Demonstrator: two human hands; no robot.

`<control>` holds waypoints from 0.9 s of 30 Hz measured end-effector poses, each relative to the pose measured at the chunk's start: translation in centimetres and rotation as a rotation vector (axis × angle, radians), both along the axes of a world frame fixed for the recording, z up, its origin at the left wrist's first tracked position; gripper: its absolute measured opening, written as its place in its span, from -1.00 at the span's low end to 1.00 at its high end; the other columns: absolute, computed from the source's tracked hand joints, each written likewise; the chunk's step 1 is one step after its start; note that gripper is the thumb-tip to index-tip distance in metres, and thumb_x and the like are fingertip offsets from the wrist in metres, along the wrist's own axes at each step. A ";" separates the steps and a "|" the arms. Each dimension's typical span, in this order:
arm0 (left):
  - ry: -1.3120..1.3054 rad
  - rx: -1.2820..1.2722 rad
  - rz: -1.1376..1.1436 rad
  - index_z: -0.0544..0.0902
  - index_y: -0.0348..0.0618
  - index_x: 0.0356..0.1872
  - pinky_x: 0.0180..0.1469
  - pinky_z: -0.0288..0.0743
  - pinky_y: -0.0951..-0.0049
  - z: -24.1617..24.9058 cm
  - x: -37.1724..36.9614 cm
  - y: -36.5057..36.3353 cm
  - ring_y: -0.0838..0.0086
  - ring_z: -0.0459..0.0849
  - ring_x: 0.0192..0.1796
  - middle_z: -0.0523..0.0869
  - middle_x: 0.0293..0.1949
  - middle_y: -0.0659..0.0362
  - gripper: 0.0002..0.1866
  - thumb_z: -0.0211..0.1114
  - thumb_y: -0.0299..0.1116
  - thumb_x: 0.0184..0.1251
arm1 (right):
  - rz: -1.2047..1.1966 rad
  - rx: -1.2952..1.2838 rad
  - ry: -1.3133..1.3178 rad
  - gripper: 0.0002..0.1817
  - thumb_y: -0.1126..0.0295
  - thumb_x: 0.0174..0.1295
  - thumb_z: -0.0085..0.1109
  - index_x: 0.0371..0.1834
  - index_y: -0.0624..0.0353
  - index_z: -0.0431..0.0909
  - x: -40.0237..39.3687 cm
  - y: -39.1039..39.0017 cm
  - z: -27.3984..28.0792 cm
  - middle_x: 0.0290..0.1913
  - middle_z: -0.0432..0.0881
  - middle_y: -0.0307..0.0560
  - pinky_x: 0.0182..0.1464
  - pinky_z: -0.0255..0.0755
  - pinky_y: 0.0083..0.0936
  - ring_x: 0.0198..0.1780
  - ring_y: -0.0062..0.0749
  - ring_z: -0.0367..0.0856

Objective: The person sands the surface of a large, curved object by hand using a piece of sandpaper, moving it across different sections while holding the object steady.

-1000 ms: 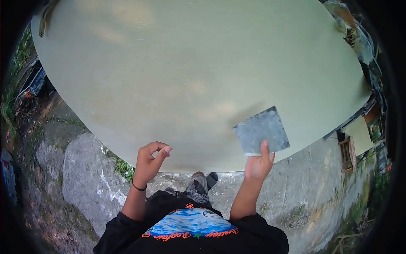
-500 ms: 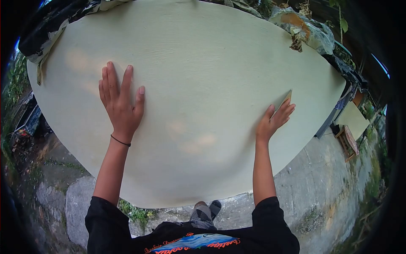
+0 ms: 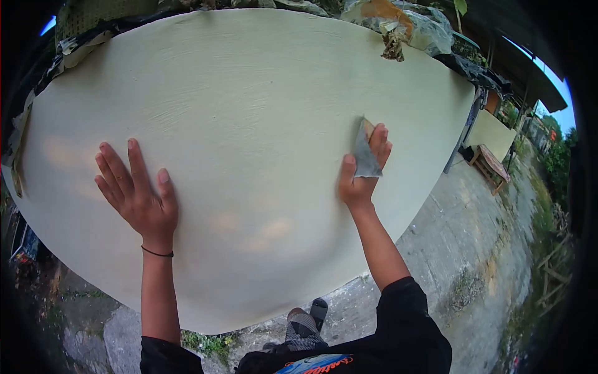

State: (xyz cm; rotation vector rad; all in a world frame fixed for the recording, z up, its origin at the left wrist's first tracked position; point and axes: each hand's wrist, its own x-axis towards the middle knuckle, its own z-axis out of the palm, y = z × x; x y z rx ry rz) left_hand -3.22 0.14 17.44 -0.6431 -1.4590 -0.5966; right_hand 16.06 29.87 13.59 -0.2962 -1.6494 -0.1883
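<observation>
A large pale cream board [image 3: 249, 124] with rounded edges fills most of the head view. My left hand [image 3: 144, 199] lies on its left part, palm down, fingers spread and holding nothing. On the right part of the board, my right hand [image 3: 361, 184] grips a small folded piece of sandpaper [image 3: 366, 156]. The sandpaper's grey face shows between my thumb and fingers, with a tan strip along its upper edge. My right fingers point away from me, and part of the sandpaper is hidden behind them.
Crumpled plastic sheeting [image 3: 430, 31] and a dry brown leaf [image 3: 393, 47] sit at the board's far edge. A small wooden stool [image 3: 491, 167] stands to the right on the concrete ground [image 3: 461, 237]. My feet are below the near edge.
The view has turned to the right. My left hand sits lower and closer to me. My right hand has tilted, so the sandpaper's grey face now shows instead of its thin edge.
</observation>
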 end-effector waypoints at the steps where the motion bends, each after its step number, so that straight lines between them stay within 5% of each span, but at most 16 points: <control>1: 0.007 0.005 0.021 0.31 -0.04 0.40 0.50 -0.30 0.16 -0.1 0.0 0.0 0.20 -0.01 0.54 0.10 0.50 0.04 -0.44 -0.10 -0.09 0.43 | 0.087 -0.178 0.190 -0.35 0.07 0.43 -0.26 0.46 0.26 0.05 0.3 1.7 1.6 0.53 -0.03 0.13 0.50 -0.47 -0.11 0.57 -0.08 -0.23; 4: -0.007 0.034 0.026 0.33 0.06 0.40 0.52 -0.34 0.20 -0.3 -0.3 0.2 0.26 -0.03 0.55 0.10 0.50 0.09 -0.43 -0.12 -0.04 0.40 | 0.078 -0.576 0.398 -0.25 -0.02 0.44 -0.28 0.50 0.31 -0.14 1.7 5.5 6.8 0.54 -0.14 0.18 0.49 -0.49 -0.08 0.57 -0.02 -0.34; 6: -0.003 0.035 0.013 0.33 0.06 0.40 0.52 -0.33 0.19 -0.3 -0.4 0.1 0.27 -0.02 0.55 0.11 0.50 0.09 -0.44 -0.12 -0.04 0.41 | 0.035 -0.471 0.425 -0.25 -0.01 0.44 -0.26 0.49 0.33 -0.12 -0.2 2.2 8.2 0.54 -0.16 0.20 0.48 -0.51 -0.02 0.57 0.00 -0.35; 9: 0.007 0.032 0.014 0.34 0.07 0.39 0.52 -0.32 0.20 -0.1 -0.5 -0.1 0.28 -0.01 0.54 0.12 0.50 0.10 -0.44 -0.12 -0.04 0.41 | -0.048 0.149 -0.118 -0.36 0.10 0.36 -0.10 0.50 -0.06 0.09 -3.0 -4.9 3.8 0.53 -0.05 0.11 0.48 -0.48 0.07 0.56 -0.02 -0.20; 12: 0.029 0.010 -0.013 0.32 0.00 0.40 0.50 -0.27 0.16 -0.3 -0.1 -0.1 0.26 0.02 0.54 0.13 0.49 0.09 -0.45 -0.11 -0.10 0.44 | -0.034 0.474 -0.271 -0.44 0.17 0.37 -0.12 0.45 -0.05 0.21 -1.1 -1.5 -1.6 0.51 0.05 0.07 0.50 -0.44 -0.02 0.55 -0.06 -0.11; 16: 0.031 0.039 0.003 0.32 0.01 0.40 0.50 -0.25 0.16 -0.4 -0.3 0.1 0.26 0.02 0.54 0.14 0.49 0.11 -0.46 -0.10 -0.10 0.44 | 0.263 -0.367 0.406 -0.31 0.08 0.42 -0.17 0.42 0.44 0.07 2.1 6.1 1.5 0.50 0.04 0.21 0.49 -0.33 -0.14 0.55 -0.02 -0.15; 18: 0.026 0.042 0.009 0.32 0.01 0.40 0.50 -0.25 0.16 -0.4 -0.2 0.2 0.26 0.03 0.54 0.14 0.49 0.11 -0.46 -0.10 -0.11 0.44 | 0.357 -0.786 0.604 -0.28 0.06 0.44 -0.21 0.46 0.40 -0.05 4.1 8.4 5.5 0.51 -0.05 0.23 0.49 -0.30 -0.18 0.56 -0.01 -0.21; 19: 0.024 0.044 0.002 0.32 0.01 0.40 0.50 -0.25 0.15 -0.3 -0.1 0.3 0.26 0.03 0.54 0.15 0.49 0.10 -0.46 -0.09 -0.11 0.44 | 0.363 -0.793 0.596 -0.28 0.06 0.44 -0.21 0.46 0.40 -0.05 3.7 7.2 6.6 0.51 -0.05 0.23 0.49 -0.30 -0.18 0.56 -0.01 -0.21; 21: 0.013 0.041 0.003 0.32 0.00 0.40 0.50 -0.25 0.15 -0.4 -0.3 0.2 0.25 0.03 0.54 0.15 0.49 0.10 -0.46 -0.09 -0.11 0.44 | 0.198 -0.631 0.541 -0.28 0.05 0.44 -0.22 0.46 0.40 -0.03 1.4 4.2 7.9 0.52 -0.09 0.24 0.49 -0.34 -0.12 0.56 -0.01 -0.25; 24: 0.027 0.031 -0.007 0.33 0.00 0.40 0.49 -0.24 0.14 -0.3 -0.5 0.2 0.25 0.03 0.54 0.15 0.49 0.09 -0.46 -0.08 -0.11 0.43 | -0.044 0.198 -0.203 -0.45 0.13 0.40 -0.15 0.45 -0.07 0.20 -1.8 -3.2 1.7 0.53 0.01 0.07 0.51 -0.48 -0.05 0.56 -0.05 -0.17; 27: 0.030 0.032 -0.021 0.33 0.00 0.39 0.49 -0.23 0.13 -0.4 -0.6 0.4 0.24 0.04 0.53 0.17 0.48 0.09 -0.46 -0.07 -0.11 0.43 | -0.060 0.334 -0.272 -0.50 0.17 0.40 -0.15 0.40 -0.05 0.28 1.0 1.4 -2.1 0.50 0.07 0.09 0.51 -0.41 -0.05 0.55 -0.05 -0.09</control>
